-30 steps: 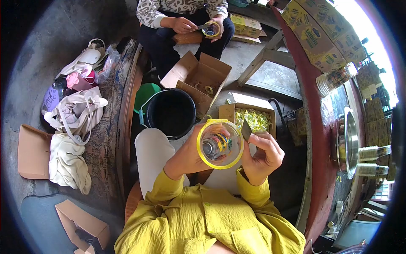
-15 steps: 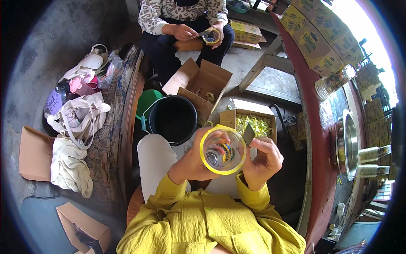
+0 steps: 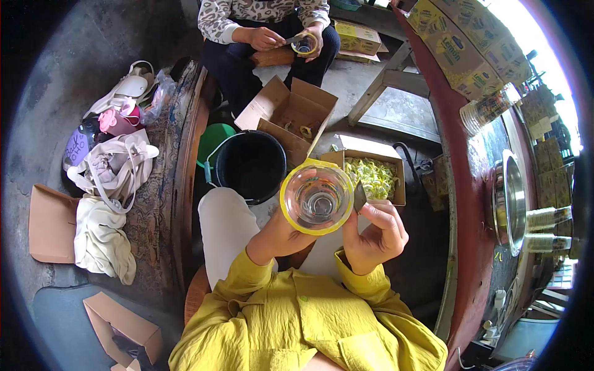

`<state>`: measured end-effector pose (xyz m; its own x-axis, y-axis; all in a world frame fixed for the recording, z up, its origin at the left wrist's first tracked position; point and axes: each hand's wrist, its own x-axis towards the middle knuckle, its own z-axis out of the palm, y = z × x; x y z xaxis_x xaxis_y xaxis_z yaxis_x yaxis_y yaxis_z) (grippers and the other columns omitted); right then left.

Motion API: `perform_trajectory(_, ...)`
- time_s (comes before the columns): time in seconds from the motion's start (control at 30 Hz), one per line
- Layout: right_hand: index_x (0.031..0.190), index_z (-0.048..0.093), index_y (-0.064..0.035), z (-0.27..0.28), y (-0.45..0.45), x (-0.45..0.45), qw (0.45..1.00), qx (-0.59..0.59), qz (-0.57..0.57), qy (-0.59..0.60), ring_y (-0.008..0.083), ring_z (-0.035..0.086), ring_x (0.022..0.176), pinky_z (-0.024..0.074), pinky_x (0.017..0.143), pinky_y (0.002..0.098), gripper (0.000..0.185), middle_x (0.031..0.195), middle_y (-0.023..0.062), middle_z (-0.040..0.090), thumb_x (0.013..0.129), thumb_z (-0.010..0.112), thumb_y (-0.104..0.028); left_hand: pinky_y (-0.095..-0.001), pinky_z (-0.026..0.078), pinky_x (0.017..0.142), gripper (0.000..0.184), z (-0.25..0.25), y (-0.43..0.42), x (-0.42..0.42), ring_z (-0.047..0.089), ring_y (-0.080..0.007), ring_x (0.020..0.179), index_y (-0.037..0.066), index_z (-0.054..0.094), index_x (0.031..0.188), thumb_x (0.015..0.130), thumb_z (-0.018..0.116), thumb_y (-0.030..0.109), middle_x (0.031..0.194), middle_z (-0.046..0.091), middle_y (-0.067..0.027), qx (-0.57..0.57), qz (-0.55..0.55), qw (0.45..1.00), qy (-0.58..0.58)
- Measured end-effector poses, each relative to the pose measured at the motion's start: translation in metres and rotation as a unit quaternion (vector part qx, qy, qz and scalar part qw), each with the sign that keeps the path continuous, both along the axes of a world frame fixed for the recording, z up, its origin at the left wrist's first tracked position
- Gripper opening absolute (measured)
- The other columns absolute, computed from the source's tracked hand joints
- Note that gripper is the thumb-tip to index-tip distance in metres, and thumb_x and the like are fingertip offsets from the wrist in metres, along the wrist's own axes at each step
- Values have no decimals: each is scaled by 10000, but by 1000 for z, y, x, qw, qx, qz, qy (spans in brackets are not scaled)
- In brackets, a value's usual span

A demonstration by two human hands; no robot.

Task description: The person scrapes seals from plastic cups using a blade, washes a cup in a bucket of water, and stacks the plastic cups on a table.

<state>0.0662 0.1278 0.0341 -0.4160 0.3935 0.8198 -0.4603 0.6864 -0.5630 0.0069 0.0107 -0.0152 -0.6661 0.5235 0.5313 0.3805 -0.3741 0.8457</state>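
My left hand is wrapped round a clear plastic cup with a yellow rim, its open mouth turned up toward me. Between the thumb and fingers of my right hand is a small dark blade, held close beside the cup's right edge. Beyond my hands stands a small carton filled with yellow and pale strips. A black bucket is just past my left knee.
Across from me a seated person holds a similar cup and a blade. An open cardboard box lies between us. On the left, bags rest on a bench; on the right, a counter carries a metal basin and stacked cups.
The cup has tilted so that I look more straight down into it, and it sits slightly left and higher. My right hand with the blade has shifted slightly left.
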Motion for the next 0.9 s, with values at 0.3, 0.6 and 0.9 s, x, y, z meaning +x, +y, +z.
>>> perform_trajectory(0.3, 726, 604, 10, 4, 7, 2, 1000, 5, 7, -14, 167, 561, 525, 447, 516, 238, 203, 607, 94, 577, 565, 676, 111, -323, 332, 931, 757, 4, -5, 1, 415, -224, 1101, 9, 219, 1259, 675, 697, 73, 1181, 392, -132, -27, -63, 998, -6)
perform_trajectory(0.6, 722, 596, 7, 5, 9, 1, 999, 19, 28, -32, 174, 561, 531, 447, 521, 242, 195, 604, 97, 575, 573, 667, 110, -312, 355, 902, 705, 9, -9, -3, 445, -214, 1067, 14, 319, 1204, 634, 728, 82, 1121, 452, -115, -38, -91, 995, -20)
perform_trajectory(0.9, 726, 598, 10, 3, 7, 0, 999, -7, 20, -30, 162, 549, 524, 431, 510, 236, 203, 595, 87, 565, 563, 669, 108, -292, 401, 863, 727, 7, -3, 0, 486, -183, 1030, 31, 296, 1206, 631, 740, 52, 1100, 468, -117, 13, -56, 997, -53)
